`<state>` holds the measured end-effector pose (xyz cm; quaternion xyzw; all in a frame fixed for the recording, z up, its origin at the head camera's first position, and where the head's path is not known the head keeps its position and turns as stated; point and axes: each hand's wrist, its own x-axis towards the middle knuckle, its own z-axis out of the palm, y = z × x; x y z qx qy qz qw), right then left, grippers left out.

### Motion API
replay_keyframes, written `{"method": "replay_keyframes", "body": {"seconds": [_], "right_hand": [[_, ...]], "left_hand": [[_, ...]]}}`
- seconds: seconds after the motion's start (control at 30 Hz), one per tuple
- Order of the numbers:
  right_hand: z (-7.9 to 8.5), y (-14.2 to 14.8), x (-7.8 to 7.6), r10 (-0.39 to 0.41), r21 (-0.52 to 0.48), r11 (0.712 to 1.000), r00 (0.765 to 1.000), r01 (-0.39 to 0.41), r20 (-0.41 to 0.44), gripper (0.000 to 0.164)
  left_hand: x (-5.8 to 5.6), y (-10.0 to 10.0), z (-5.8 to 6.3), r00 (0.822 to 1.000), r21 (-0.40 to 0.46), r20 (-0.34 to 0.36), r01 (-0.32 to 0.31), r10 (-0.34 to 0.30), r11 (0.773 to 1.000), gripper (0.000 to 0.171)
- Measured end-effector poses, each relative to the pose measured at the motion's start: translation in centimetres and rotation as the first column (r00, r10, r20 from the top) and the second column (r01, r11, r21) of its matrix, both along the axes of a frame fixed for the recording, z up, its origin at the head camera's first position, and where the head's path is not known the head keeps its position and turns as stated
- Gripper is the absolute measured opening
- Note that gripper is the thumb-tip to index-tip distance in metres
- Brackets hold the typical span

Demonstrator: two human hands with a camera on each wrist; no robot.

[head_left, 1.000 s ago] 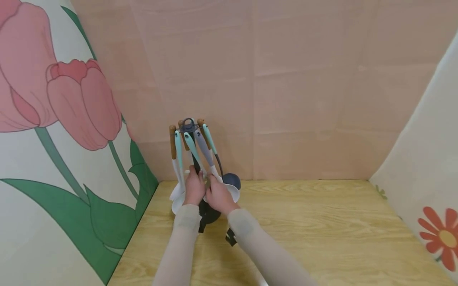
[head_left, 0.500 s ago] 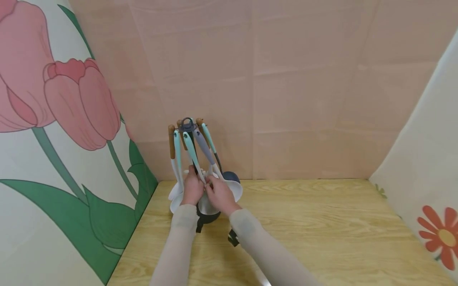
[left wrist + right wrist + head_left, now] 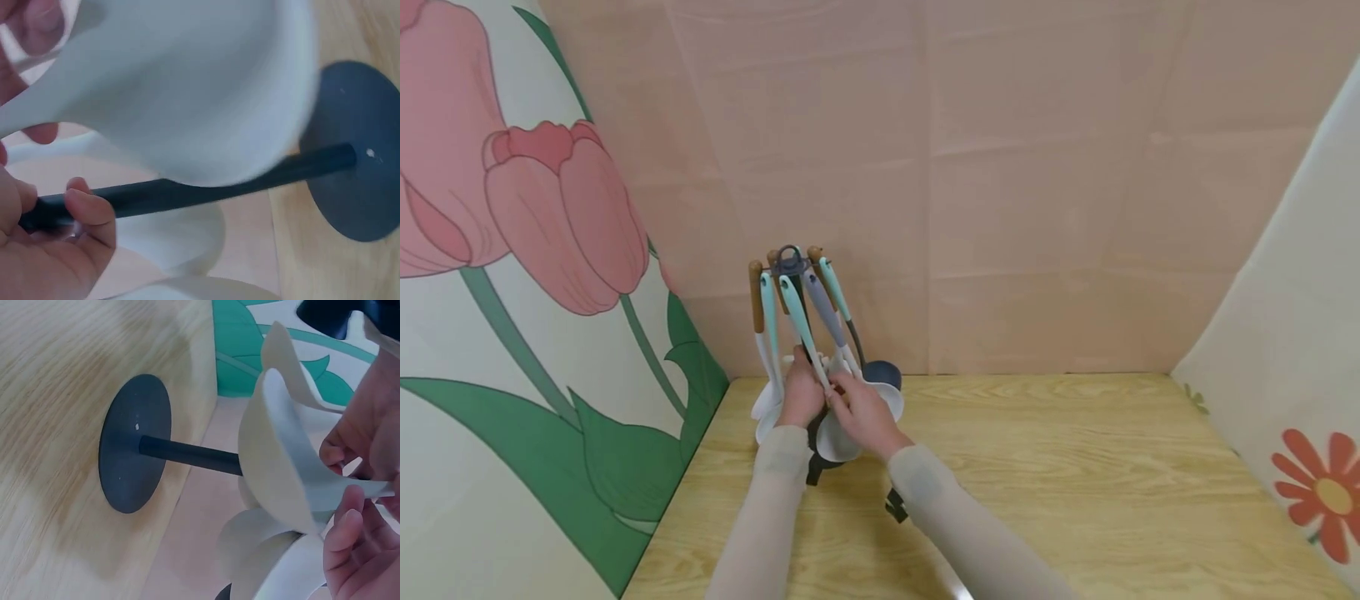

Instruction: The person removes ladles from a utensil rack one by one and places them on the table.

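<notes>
My left hand (image 3: 802, 396) grips the black pole (image 3: 156, 194) of a utensil stand, its fingers curled round it in the left wrist view. A white spatula (image 3: 837, 437) with a mint handle hangs at the front of the stand. My right hand (image 3: 865, 412) pinches its neck just above the broad, curved head. That head (image 3: 275, 450) overlaps part of the pole in the right wrist view. The stand's round black base (image 3: 134, 444) rests on the table, and its top ring (image 3: 790, 258) carries the hanging handles.
Other utensils hang around the stand: wooden handles (image 3: 756, 296), a lavender handle (image 3: 823, 308) and a navy ladle head (image 3: 882, 373) at the right. The stand is on the left part of the wood-grain table (image 3: 1037, 467), near the pink back wall (image 3: 1037, 208) and the tulip-printed side (image 3: 580, 217).
The white spatula's head has swung out toward me and now covers much of the base in the head view. My right hand has shifted slightly right; my left stays on the pole.
</notes>
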<state>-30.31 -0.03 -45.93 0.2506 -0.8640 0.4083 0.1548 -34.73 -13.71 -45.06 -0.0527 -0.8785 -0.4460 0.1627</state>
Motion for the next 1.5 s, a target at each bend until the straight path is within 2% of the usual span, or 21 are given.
{"method": "replay_keyframes", "body": {"seconds": [0.13, 0.33, 0.4, 0.63, 0.9, 1.07, 1.3, 1.5], "right_hand": [[-0.2, 0.1, 0.0, 0.006, 0.026, 1.0, 0.999, -0.005, -0.033, 0.021], [0.0, 0.1, 0.3, 0.012, 0.131, 0.991, 0.99, 0.007, -0.14, 0.014], [0.1, 0.1, 0.4, 0.009, 0.154, 0.988, 0.989, 0.014, -0.149, 0.015], [0.1, 0.1, 0.6, 0.016, 0.105, 0.995, 0.986, 0.001, -0.166, 0.016], [0.2, 0.1, 0.7, 0.045, 0.09, 0.995, 0.991, -0.034, -0.129, 0.016], [0.3, 0.2, 1.0, 0.055, 0.089, 0.995, 0.989, -0.043, -0.139, 0.015], [0.5, 0.2, 1.4, 0.063, 0.079, 0.996, 0.986, -0.051, -0.151, 0.014], [0.8, 0.2, 1.5, 0.063, 0.084, 0.995, 0.985, -0.05, -0.159, 0.016]], "left_hand": [[0.3, -0.1, 0.7, 1.0, 0.002, 0.024, 0.001, -0.001, 1.0, 0.033], [0.1, -0.4, 1.4, 0.999, 0.057, -0.024, 0.044, -0.042, 0.997, 0.026], [0.0, -0.5, 1.6, 0.998, 0.054, -0.04, 0.054, -0.052, 0.997, 0.028], [-0.2, -0.2, 1.9, 0.999, -0.033, 0.019, 0.028, -0.027, 0.999, 0.035], [-0.2, -0.1, 1.9, 0.998, -0.011, 0.041, 0.04, -0.04, 0.999, 0.043], [-0.2, -0.1, 1.7, 0.997, -0.017, 0.07, 0.031, -0.029, 0.999, 0.041], [-0.2, -0.1, 1.6, 0.998, 0.004, 0.058, 0.027, -0.027, 1.0, 0.027], [-0.2, 0.0, 1.7, 0.997, 0.01, 0.068, 0.03, -0.031, 0.999, 0.028]]}}
